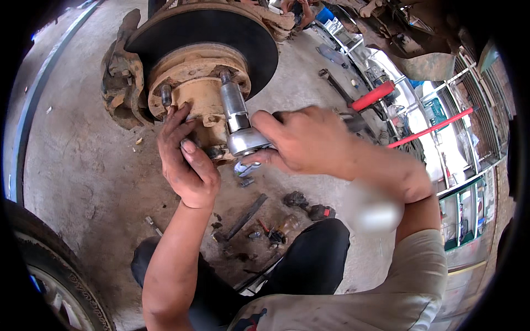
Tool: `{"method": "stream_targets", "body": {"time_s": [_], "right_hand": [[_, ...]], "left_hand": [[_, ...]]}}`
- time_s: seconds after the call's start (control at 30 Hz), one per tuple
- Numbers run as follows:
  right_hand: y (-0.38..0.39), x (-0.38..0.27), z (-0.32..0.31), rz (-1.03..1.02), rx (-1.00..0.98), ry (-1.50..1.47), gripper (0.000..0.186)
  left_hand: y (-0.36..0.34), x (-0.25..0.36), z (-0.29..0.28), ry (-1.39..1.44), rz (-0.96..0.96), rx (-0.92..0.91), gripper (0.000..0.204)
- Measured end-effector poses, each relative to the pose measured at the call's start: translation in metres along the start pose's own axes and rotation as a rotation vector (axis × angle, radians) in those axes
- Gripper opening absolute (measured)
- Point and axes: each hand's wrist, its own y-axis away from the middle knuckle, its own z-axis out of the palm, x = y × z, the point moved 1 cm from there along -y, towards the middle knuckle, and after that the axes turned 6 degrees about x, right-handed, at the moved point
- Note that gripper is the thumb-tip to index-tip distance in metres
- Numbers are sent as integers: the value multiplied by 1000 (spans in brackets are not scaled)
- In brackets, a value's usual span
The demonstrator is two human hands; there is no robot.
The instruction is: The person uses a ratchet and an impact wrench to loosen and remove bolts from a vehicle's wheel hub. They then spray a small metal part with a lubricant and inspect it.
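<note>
Gripping the ratchet wrench (248, 140) in our curled right hand (302, 140), we have its socket (234, 102) on a wheel stud (224, 75). Our half-open left hand (190, 163) is beside the hub (197, 92); we can't tell what it holds. The tool looks heavy, hard, maybe slick; hold its head (239, 144).

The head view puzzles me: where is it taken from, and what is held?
No machine here: these are a person's bare hands, seen by a wide fisheye camera on the head, looking down, so straight edges bend. The right hand grips a ratchet by its head; its long socket meets a wheel stud on the brown hub, next to a dark brake disc. The left hand has its fingers at the hub; whether they hold anything is unclear. On the concrete floor lie a dark bar and other loose items; a tyre shows at lower left.
</note>
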Motion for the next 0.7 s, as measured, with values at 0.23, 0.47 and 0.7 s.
{"method": "stream_targets", "body": {"time_s": [0.23,0.47,0.7], "right_hand": [[16,0,73,105,345,-500,55],[-4,-5,-8,-115,59,90,58],[7,-3,21,-21,111,-229,56]], "left_hand": [[9,1,13,81,-11,80,36],[4,-4,3,44,17,116,31],[12,-3,13,95,-14,114,32]]}}
